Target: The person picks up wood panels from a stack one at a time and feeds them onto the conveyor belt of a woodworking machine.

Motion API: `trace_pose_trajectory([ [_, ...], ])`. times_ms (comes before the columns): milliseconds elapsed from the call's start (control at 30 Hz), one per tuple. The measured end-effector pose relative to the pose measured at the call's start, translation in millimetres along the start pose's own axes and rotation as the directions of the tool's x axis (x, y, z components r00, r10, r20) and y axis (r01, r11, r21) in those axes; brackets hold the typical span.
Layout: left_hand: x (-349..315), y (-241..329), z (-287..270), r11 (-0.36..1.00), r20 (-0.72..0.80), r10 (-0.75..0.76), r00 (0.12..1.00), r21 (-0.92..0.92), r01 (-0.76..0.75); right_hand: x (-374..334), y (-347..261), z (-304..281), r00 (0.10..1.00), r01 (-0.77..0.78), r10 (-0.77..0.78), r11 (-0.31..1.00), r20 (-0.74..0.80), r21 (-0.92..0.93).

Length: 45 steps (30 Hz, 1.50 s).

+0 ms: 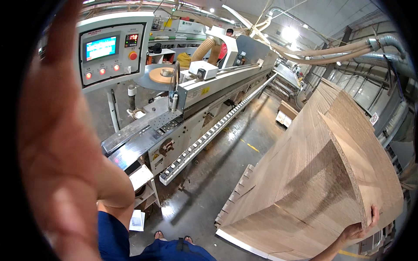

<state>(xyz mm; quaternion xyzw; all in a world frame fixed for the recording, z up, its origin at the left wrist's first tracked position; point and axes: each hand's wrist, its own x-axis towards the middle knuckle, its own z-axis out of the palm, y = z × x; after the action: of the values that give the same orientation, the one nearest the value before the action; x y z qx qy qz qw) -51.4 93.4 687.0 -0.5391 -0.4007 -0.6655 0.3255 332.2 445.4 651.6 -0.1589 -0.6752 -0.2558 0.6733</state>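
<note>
My left hand (61, 143) is raised very close to the camera on the left. It is large and blurred, and its fingers are smeared near the upper edge, so whether it holds anything does not show. At the lower right, my right hand (361, 228) grips the near corner of a brown wood-grain panel (352, 174), fingers curled over its edge. That panel lies at the top of a tall stack of wood-grain boards (278, 204), its edge standing apart from the boards under it.
A long edge-banding machine (217, 95) runs away from me, with a roller support rail (217, 130) alongside. Its control panel (111, 48) has a lit screen and buttons. A small white stand (146, 185) is near my legs. Far back, a person in red (223, 50) is partly hidden.
</note>
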Motion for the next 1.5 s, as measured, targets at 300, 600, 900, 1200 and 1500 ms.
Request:
trace_pose_trajectory([
  [300, -46.8, -35.0, 114.9, 0.659, 0.561, -0.431, 0.707, -0.339, 0.671, -0.1, -13.5, 7.3, 1.0, -0.018, 0.018, 0.998, -0.004, 0.065],
  [600, -38.6, -12.6, 250.7, -0.587, 0.931, -0.256, 0.261, -0.364, 0.723, 17.8, -81.0, 5.4, 0.995, 0.083, -0.088, 0.991, 0.049, 0.106],
  [900, -51.3, 6.0, 254.7, -0.554, 0.807, -0.423, 0.412, -0.59, 0.587, 36.5, -124.3, 1.8, 0.849, -0.081, 0.008, 0.99, -0.528, -0.116],
  [1200, -97.7, 21.9, 131.3, -0.544, 0.744, -0.613, 0.266, -0.641, 0.541, 24.4, -162.6, -9.8, 0.906, 0.105, -0.057, 0.99, -0.42, 0.092],
  [1500, -226.6, -1.5, -121.3, -0.562, 0.742, -0.621, 0.254, -0.646, 0.516, -83.6, -206.3, -38.5, 0.924, -0.291, 0.365, 0.867, -0.117, 0.404],
])
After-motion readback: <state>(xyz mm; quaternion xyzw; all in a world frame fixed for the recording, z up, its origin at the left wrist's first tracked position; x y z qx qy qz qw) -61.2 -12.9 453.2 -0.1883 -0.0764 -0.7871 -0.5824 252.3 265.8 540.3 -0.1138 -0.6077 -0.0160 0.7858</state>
